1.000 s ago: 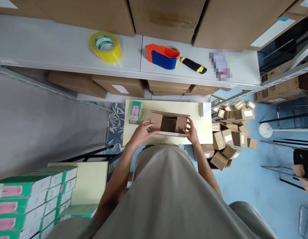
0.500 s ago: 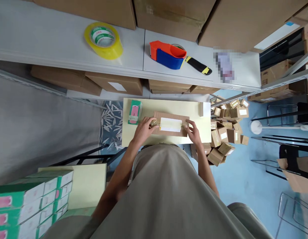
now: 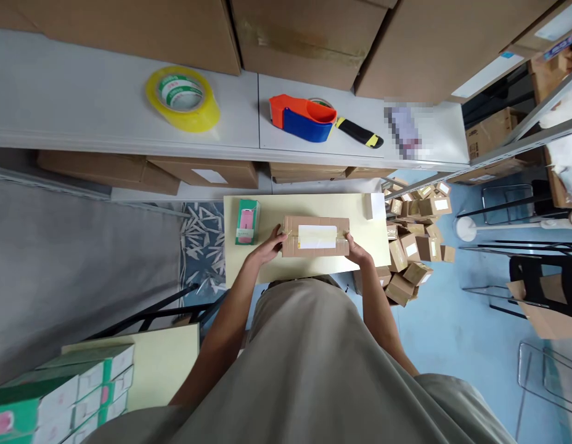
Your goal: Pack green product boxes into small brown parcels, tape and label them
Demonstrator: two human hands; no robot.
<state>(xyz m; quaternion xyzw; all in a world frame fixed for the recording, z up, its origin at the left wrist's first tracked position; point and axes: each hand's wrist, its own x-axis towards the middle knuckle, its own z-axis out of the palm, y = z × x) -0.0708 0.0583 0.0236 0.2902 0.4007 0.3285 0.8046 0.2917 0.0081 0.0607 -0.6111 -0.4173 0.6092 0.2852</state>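
One carton [image 3: 317, 252] with one white label [image 3: 317, 232] between two hands [image 3: 269, 248]

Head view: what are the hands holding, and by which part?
The left hand and right hand hold the cardboard box by its opposite short ends.

yellow tape roll [image 3: 199, 116] on pale shelf [image 3: 96, 98]

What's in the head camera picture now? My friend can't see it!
A person's left hand and right hand hold opposite ends of a white-labelled, brown cardboard box over a pale-yellow table. A green-and-pink carton sits at the table's left.
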